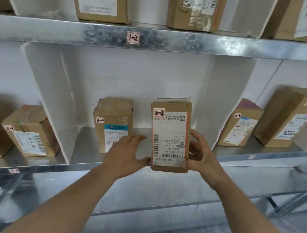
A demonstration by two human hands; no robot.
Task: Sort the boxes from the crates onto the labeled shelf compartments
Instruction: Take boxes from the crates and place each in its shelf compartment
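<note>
A tall brown cardboard box [169, 135] with a white shipping label and a small "2-2" tag stands upright in front of the middle compartment of the metal shelf [81, 146]. My right hand [200, 153] grips its right side and lower corner. My left hand [126, 151] touches its lower left edge with the thumb, fingers spread. Behind and to the left, a second "2-2" box [113, 119] with a blue label stands inside the same compartment. Whether the held box rests on the shelf floor I cannot tell.
White dividers [47, 90] wall off the compartments. Boxes tagged "2-1" [28, 129] stand at the left and "2-3" boxes [240, 125] at the right. The upper shelf, marked "1-2" [132, 37], carries several more boxes. Bare shelf floor lies between the two "2-2" boxes.
</note>
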